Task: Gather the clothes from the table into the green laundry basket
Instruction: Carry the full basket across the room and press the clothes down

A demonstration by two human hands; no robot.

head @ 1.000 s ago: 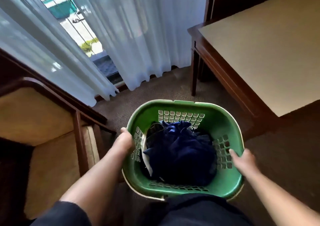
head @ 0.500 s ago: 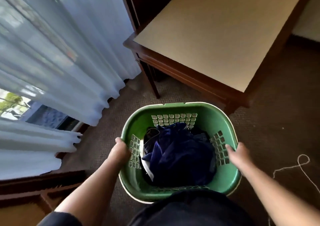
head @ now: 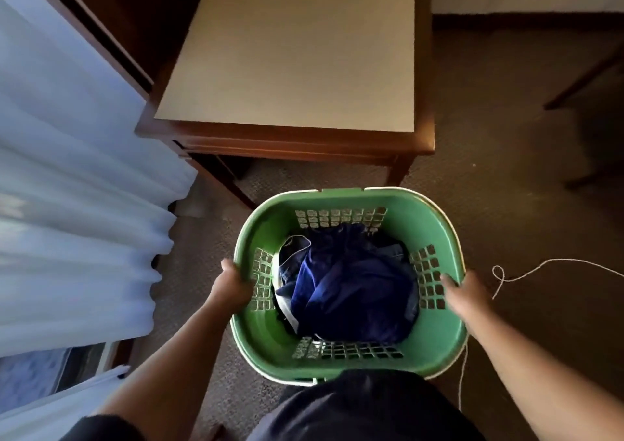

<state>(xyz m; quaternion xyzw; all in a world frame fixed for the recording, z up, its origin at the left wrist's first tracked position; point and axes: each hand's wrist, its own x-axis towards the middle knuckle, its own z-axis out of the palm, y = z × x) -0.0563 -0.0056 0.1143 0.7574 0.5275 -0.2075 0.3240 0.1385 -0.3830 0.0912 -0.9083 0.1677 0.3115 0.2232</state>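
- Now the brown wooden desk with the tan top is sitting straight ahead of the person, where a moment ago it was lying off to the right at a slant.
- The thin white curtain is hanging further to the left than before, and more of the white string is showing on the floor.
- The green plastic laundry basket with little square holes in its walls is being held up in front of the person, above the brown carpet floor and just this side of the desk's near edge.
- The left hand is gripping the basket's left rim, with its fingers curling over the edge.
- The right hand is gripping the right rim, with the thumb lying on the inside wall.
- The dark blue clothes are lying bunched up inside the basket, filling most of the bottom.
- A bit of white cloth is peeking out on the left side of the pile.
- The string is looping on the carpet near the right hand and running down past the basket.
- The person's dark top is hiding the near edge of the basket.
- A dark furniture leg is standing on the carpet far to the right.
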